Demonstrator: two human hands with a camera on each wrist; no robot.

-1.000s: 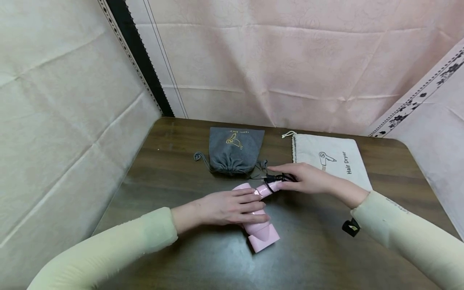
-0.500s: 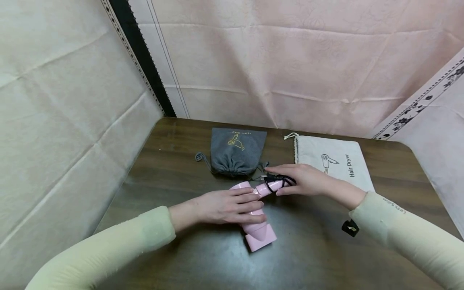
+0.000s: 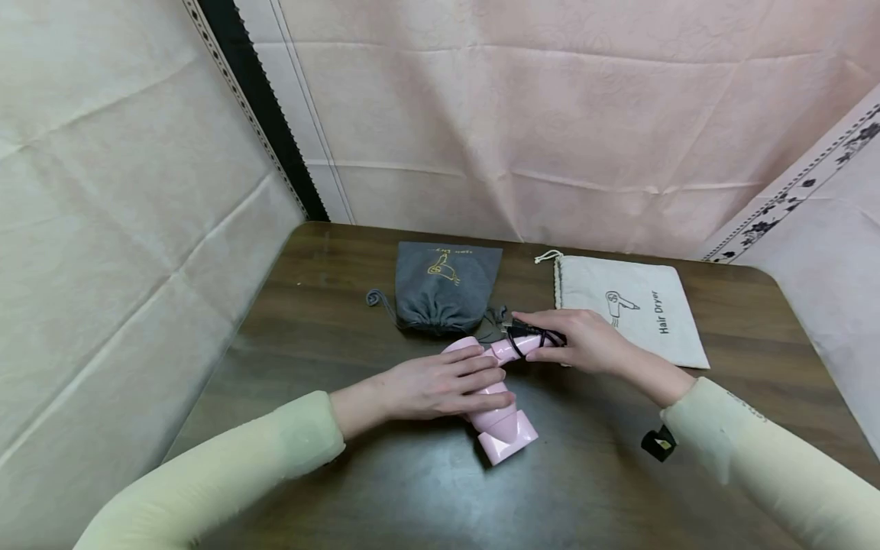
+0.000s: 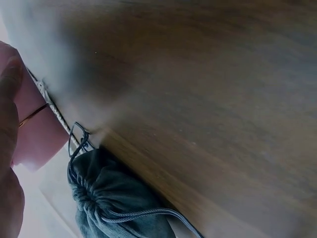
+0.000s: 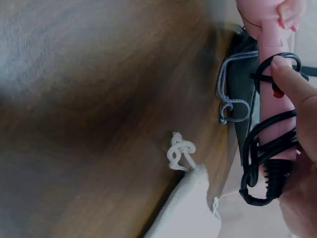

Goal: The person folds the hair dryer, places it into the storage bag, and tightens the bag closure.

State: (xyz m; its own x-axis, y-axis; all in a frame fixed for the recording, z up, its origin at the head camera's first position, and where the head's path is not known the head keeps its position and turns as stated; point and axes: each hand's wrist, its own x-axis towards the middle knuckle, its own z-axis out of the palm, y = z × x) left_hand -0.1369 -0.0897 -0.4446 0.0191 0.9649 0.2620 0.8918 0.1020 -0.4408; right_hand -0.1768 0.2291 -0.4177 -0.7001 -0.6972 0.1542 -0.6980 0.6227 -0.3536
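A pink hair dryer (image 3: pixel 496 418) with a flat nozzle is held in both hands over the wooden table, its shadow beside it. My left hand (image 3: pixel 440 386) lies across the barrel, fingers bent over it; its fingertips also show on the barrel (image 5: pixel 252 12) in the right wrist view. My right hand (image 3: pixel 584 340) grips the handle (image 5: pixel 277 109). Around the handle a black power cord (image 5: pixel 252 173) is wound in loops, with the right thumb pressing on a loop near a small red switch. The right palm partly hides the handle's end.
Behind the dryer lies a dark grey drawstring pouch (image 3: pixel 443 286) with a gold dryer print, its cords trailing on both sides. A white pouch (image 3: pixel 639 305) marked "Hair Dryer" lies at the back right, beyond the right hand. Pale cloth curtains (image 3: pixel 550 114) hang round the table (image 3: pixel 330 283).
Both hands and the hair dryer have shifted slightly to the right, and the nozzle has moved a little away from the front. The hold on it looks the same. Both pouches lie where they were.
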